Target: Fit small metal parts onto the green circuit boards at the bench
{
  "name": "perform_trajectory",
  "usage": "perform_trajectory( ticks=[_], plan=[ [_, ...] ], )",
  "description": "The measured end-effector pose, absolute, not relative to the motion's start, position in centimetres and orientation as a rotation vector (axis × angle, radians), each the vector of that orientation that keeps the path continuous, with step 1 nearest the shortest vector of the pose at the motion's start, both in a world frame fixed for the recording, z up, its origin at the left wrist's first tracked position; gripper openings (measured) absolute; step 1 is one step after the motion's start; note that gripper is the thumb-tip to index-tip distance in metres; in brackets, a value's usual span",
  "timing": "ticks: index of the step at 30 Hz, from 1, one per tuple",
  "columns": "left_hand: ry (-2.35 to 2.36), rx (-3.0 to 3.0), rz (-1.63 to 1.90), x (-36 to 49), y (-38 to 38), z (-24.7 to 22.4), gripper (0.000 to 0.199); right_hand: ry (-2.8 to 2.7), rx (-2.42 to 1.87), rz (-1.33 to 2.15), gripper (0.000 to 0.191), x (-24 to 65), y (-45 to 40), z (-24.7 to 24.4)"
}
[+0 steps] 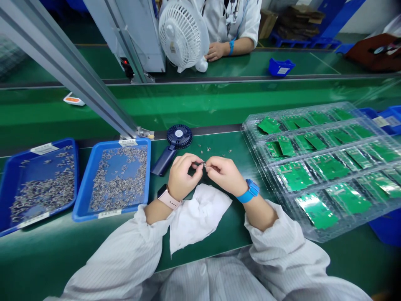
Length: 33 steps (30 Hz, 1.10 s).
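Note:
My left hand [184, 175] and my right hand [226, 174] meet fingertip to fingertip over the green table. Both are closed in a pinch on small metal parts [204, 164] held between them. Just beyond my fingers, several loose metal parts [209, 149] lie on the table. Under my wrists a white cloth [202, 217] is spread. To the left, two blue trays [82, 200] [75, 167] hold many small metal pieces. A dark handheld fan [164, 161] lies beside my left hand.
Clear plastic trays [283, 200] with green circuit boards [330, 167] stand at the right. A metal post [78, 79] slants across the left. Beyond the ledge are a white fan [183, 35], a blue bin [281, 67] and another person's hand [216, 51].

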<state>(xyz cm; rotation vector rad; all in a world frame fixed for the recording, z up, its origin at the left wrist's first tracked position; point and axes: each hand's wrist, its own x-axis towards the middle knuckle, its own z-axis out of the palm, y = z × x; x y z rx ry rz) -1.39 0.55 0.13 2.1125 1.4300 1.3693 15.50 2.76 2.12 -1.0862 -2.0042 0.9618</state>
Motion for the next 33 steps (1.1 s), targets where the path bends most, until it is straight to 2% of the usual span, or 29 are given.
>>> perform_trajectory(
  ticks=[5, 7, 16, 21, 23, 29, 33],
  plan=[
    [1.286, 2.188, 1.441, -1.37, 0.5, -0.08, 0.014, -1.649, -1.047, 1.787, 0.01, 16.04, 3.46, 2.2],
    [1.271, 2.198, 1.444, -1.36, 0.55, -0.09, 0.015, -1.502, -1.074, 1.905, 0.012, 16.07, 3.59, 2.12],
    [1.355, 2.153, 1.449, -1.29, 0.44, -0.12, 0.016, -1.629, -1.104, 1.478, 0.009, 15.66, 3.28, 1.59],
    [1.343, 2.185, 1.443, -1.28, 0.46, -0.27, 0.017, -1.39, -1.094, 1.864, 0.012, 15.76, 3.39, 1.85],
    [1.349, 2.191, 1.435, -1.28, 0.53, -0.25, 0.016, -1.378, -1.125, 1.906, 0.011, 15.74, 3.45, 2.04],
    [1.437, 2.079, 1.415, -1.29, 0.6, -0.12, 0.012, -1.701, -1.078, 1.524, 0.018, 15.4, 3.25, 1.88],
    [1.418, 2.115, 1.384, -1.25, 0.57, -0.14, 0.013, -1.803, -1.105, 1.323, 0.014, 15.16, 2.9, 1.43]
  ],
)
